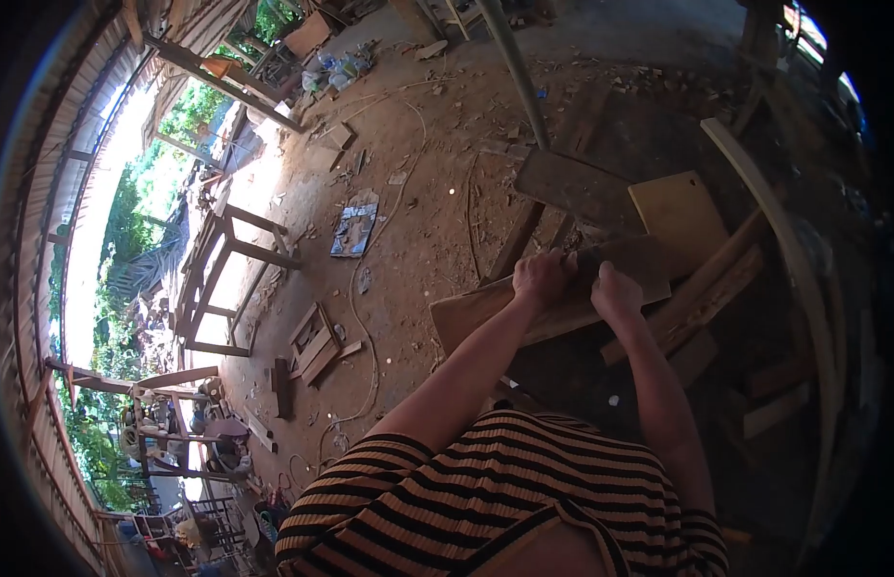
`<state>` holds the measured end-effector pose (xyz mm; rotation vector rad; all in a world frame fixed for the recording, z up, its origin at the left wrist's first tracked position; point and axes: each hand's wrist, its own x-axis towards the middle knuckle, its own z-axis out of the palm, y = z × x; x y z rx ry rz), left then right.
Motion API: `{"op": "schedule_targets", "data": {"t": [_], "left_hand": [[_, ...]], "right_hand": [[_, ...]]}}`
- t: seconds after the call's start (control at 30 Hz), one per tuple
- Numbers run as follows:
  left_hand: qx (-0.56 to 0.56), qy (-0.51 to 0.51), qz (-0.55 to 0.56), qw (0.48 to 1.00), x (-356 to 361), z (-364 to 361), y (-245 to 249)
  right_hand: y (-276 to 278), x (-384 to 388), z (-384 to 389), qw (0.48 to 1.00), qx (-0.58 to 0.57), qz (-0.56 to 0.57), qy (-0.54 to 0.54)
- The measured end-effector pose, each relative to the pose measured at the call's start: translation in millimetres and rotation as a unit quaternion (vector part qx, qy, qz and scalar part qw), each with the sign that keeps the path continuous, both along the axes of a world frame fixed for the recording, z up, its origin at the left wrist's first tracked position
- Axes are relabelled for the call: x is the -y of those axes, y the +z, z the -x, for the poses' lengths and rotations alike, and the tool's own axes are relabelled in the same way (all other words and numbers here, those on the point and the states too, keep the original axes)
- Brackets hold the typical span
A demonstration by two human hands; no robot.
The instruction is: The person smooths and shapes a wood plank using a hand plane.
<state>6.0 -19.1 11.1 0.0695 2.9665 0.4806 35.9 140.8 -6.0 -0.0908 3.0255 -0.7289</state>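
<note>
Plank (485, 313) first: it lies tilted across a loose stack of offcuts (716, 288), its left end jutting out over the dirt floor (418, 192), and we have both hands on its upper edge. Our left hand (543, 279) and right hand (615, 288) sit side by side, nearly touching. The fingers are curled down and pressed together over that edge (the fingertips themselves are hidden behind it).

We judge the main risk to be what lies under the plank. It rests on no proper surface, only boards laid on boards, so a hard push or pull could shift the stack. The plank could then slide or tip at its unsupported end. Fingers wrapped over the edge could be pinched against the dark board (577, 188) just beyond the plank, and rough sawn wood may mean splinters for bare skin. A curved strip of wood (783, 221) arcs past to the right of the plank and could snag a swinging end.

Just beyond the plank lies a yellow board (678, 216), and a pole (519, 72) slants away further off. Left of the plank the floor is packed earth, strewn with chips and a trailing cord (370, 337). Further left stands an unfinished wooden frame (226, 279), at the shed's open side where sunlight and greenery show.
</note>
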Motion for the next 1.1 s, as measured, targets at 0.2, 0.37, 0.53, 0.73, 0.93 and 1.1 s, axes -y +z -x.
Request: {"op": "schedule_targets", "data": {"t": [0.2,0.37,0.53,0.73,0.93,1.1], "left_hand": [[0.016,0.014,0.019,1.0,-1,2,3],[-0.003,-0.004,0.009,1.0,-2,1,1],[-0.009,-0.017,0.037,0.999,-10,-1,-1],[-0.015,0.0,0.054,0.998,-12,0,-2],[-0.021,-0.003,0.059,0.998,-14,-3,-1],[-0.051,0.01,0.107,0.993,-16,-1,-15]], "right_hand": [[8,-32,-69,0.999,0.027,0.025,0.011],[9,-14,-24,0.999,-0.011,0.047,0.011],[-1,-11,-18,0.997,-0.021,0.069,-0.017],[11,-32,-68,0.995,0.045,0.093,-0.017],[-4,3,-4,0.99,-0.022,0.134,-0.044],[19,-28,-49,0.986,0.08,0.138,-0.05]]}}
